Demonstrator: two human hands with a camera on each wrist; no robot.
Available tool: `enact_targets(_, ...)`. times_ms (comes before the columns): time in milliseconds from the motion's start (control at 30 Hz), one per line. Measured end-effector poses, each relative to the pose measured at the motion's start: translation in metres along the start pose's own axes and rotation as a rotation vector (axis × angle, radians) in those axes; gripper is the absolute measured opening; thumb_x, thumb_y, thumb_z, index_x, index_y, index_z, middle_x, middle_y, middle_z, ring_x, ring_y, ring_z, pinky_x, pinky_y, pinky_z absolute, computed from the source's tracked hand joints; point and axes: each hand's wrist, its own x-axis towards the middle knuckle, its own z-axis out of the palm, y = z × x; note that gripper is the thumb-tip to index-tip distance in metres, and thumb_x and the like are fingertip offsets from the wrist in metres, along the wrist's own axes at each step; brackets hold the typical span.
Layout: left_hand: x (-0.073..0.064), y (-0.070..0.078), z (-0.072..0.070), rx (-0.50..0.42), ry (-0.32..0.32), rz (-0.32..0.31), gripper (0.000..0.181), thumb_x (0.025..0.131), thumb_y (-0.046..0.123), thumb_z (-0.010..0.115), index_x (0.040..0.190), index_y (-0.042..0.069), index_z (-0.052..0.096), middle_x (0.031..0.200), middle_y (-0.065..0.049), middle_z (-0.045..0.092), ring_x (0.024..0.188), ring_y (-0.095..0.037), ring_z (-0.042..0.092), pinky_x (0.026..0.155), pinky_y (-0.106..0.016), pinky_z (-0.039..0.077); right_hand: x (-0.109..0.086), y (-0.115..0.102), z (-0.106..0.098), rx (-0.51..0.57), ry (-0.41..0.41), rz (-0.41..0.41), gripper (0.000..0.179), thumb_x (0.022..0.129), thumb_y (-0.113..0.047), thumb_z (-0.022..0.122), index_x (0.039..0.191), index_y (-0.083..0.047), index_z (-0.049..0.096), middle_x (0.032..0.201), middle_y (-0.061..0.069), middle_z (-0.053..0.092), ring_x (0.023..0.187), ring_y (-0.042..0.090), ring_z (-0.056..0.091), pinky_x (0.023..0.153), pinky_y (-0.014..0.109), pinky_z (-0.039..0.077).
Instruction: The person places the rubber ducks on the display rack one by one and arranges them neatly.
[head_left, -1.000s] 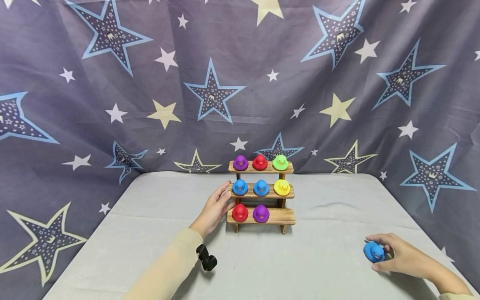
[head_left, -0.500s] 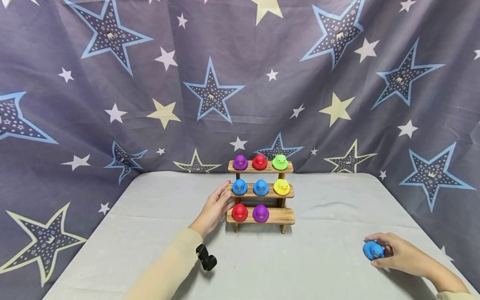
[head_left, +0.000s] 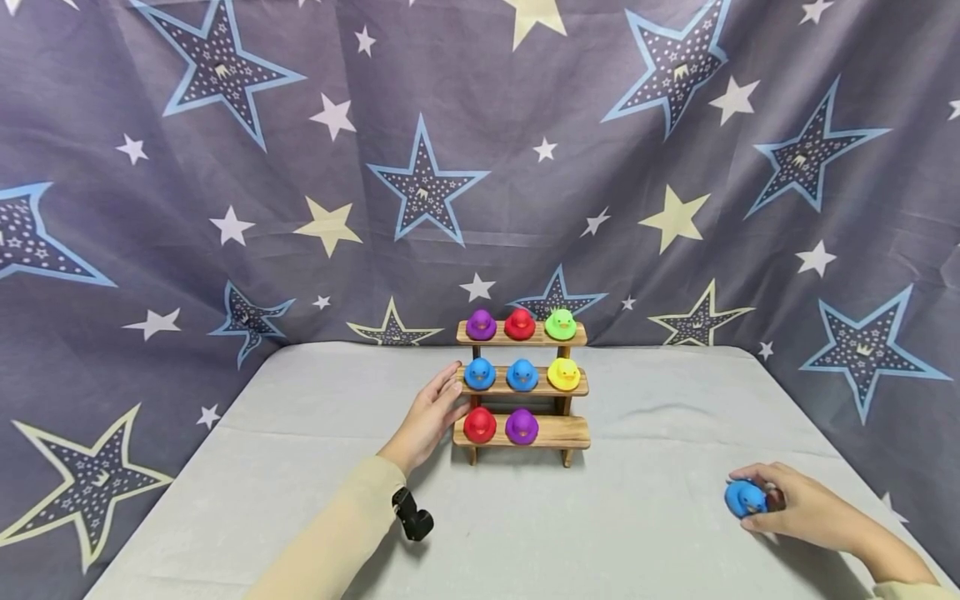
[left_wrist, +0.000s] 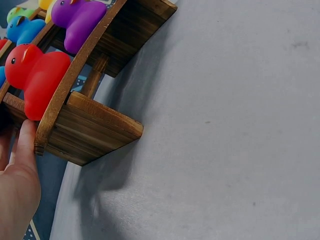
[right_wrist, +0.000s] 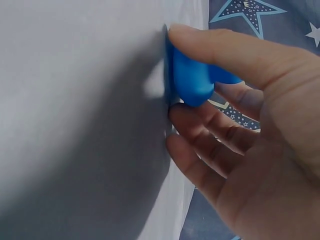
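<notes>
In the head view a three-tier wooden shelf (head_left: 564, 431) carries several rubber ducks. My left hand (head_left: 426, 421) reaches to its left end, fairly straight fingers touching the side by the middle and lower tiers. The left wrist view shows a fingertip right under the red duck (left_wrist: 46, 75) at the board's end, beside the purple duck (left_wrist: 79, 22). Far off to the right, my right hand (head_left: 806, 510) pinches a blue rubber duck (head_left: 745, 498) between thumb and fingers, low at the tabletop. From the right wrist, part of the blue duck (right_wrist: 192, 82) is hidden by the hand.
Top tier: purple, red and green ducks (head_left: 561, 325). Middle tier: two blue ducks and a yellow duck (head_left: 564, 374). The lower tier has bare wood at its right end. A star-patterned curtain (head_left: 420, 275) borders the pale tabletop (head_left: 637, 517). A black strap device (head_left: 412, 515) sits on my left wrist.
The right hand and the blue duck have shifted very slightly left. My left hand stays at the shelf, and the ducks on it have not moved.
</notes>
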Motion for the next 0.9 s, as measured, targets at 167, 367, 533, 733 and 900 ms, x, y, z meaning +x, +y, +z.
enact_targets(167,0.001,0.0,0.0,-0.004,-0.004,-0.001,0.054,0.108,0.008,0.042,0.158,0.002,0.023,0.158,-0.023,0.028,0.142,-0.038,0.034,0.113,-0.041,0.042,0.001,-0.002,0.0,0.0,0.04,-0.044,0.053,0.074,-0.017,0.089,0.118,0.0,0.063,0.09,0.001,0.05,0.075,0.002,0.042,0.057,0.022,0.036)
enact_targets(367,0.001,0.001,-0.001,0.018,-0.011,-0.002,0.055,0.108,0.009,0.042,0.158,0.001,0.022,0.16,-0.025,0.023,0.144,-0.039,0.032,0.114,-0.043,0.041,0.004,-0.006,0.002,0.024,0.079,-0.051,0.054,0.074,-0.016,0.089,0.119,0.0,0.063,0.091,-0.002,0.05,0.072,0.003,0.044,0.055,0.021,0.038)
enact_targets(533,0.0,0.001,0.0,0.01,-0.013,-0.002,0.054,0.108,0.009,0.042,0.158,0.002,0.022,0.16,-0.024,0.024,0.143,-0.039,0.032,0.114,-0.043,0.04,0.009,-0.007,0.004,0.028,0.114,-0.125,0.053,0.073,-0.011,0.089,0.118,0.0,0.063,0.091,-0.007,0.051,0.071,0.004,0.045,0.053,0.021,0.039)
enact_targets(733,0.0,0.001,0.0,0.015,-0.014,-0.003,0.055,0.108,0.009,0.041,0.158,0.002,0.021,0.16,-0.024,0.022,0.144,-0.039,0.031,0.114,-0.043,0.04,0.016,-0.01,0.004,0.02,0.116,-0.134,0.054,0.073,-0.013,0.09,0.118,-0.001,0.064,0.095,-0.006,0.054,0.073,0.002,0.047,0.056,0.022,0.044)
enact_targets(900,0.0,0.001,-0.001,0.021,-0.013,-0.003,0.055,0.108,0.009,0.042,0.158,0.002,0.021,0.16,-0.025,0.022,0.144,-0.039,0.031,0.114,-0.044,0.04,0.025,-0.02,0.005,0.036,0.098,-0.158,0.054,0.074,-0.015,0.089,0.119,0.001,0.064,0.1,-0.001,0.057,0.076,0.001,0.051,0.059,0.022,0.05)
